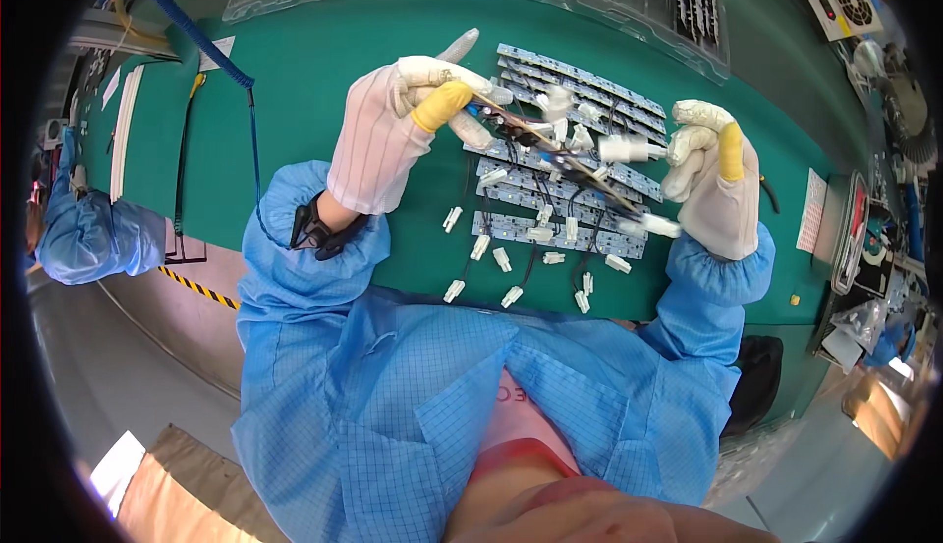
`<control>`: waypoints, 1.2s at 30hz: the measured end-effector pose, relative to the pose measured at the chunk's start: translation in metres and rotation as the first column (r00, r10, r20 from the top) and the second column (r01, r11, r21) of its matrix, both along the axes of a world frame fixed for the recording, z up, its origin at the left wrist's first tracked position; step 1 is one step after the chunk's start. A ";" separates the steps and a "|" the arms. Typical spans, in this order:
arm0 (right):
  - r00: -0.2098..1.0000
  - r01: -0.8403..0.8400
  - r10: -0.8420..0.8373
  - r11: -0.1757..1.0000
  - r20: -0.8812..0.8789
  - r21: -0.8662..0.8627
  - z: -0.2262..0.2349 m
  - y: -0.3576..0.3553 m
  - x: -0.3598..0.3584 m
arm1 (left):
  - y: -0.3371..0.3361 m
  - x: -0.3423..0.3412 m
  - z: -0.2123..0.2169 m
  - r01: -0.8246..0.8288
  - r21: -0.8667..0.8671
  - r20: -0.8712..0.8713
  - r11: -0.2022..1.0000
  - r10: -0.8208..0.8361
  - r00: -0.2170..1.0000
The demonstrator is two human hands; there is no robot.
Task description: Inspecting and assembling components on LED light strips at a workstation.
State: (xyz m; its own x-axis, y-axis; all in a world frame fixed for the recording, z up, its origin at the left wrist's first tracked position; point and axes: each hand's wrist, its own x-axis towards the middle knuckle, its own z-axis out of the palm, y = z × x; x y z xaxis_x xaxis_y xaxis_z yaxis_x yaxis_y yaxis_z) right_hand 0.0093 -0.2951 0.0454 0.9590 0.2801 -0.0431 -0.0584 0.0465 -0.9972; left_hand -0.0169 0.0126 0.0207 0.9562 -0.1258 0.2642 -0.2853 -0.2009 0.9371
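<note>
Fingers of the left hand [398, 116] grip a circuit strip [535, 138] above the table [413, 258], its long axis slanting right toward the near edge. It's thin, dark, blurred; the right hand [715, 170] pinches a white connector [621, 148].

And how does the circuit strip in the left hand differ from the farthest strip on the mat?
The held strip is raised, its narrow, darker side showing; the farthest strip lies flat, pale face up. The held strip slants more steeply than the farthest strip. Both are long and narrow.

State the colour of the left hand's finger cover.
The finger cover on the left hand is yellow, best seen in the head view.
</note>
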 end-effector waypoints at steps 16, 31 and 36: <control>0.997 0.010 -0.001 0.993 0.075 -0.114 -0.001 0.003 0.002 | 0.007 0.002 -0.013 -0.003 -0.186 0.012 0.983 0.006 1.000; 0.944 -0.327 0.326 0.906 0.049 0.268 0.003 -0.002 -0.001 | -0.008 0.005 0.005 -0.266 0.151 0.007 0.952 0.268 0.963; 0.955 -0.192 0.282 0.818 -0.087 0.541 -0.003 0.001 -0.002 | -0.011 0.004 -0.004 -0.127 -0.267 -0.040 0.955 0.121 0.992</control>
State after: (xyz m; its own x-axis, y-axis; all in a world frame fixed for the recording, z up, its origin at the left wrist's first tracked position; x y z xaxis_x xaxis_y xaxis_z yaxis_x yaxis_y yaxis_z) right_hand 0.0073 -0.2941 0.0428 0.8527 0.5214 0.0319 -0.2883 0.5207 -0.8036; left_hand -0.0130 0.0019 0.0172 0.9661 0.0663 0.2495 -0.2517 0.0267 0.9674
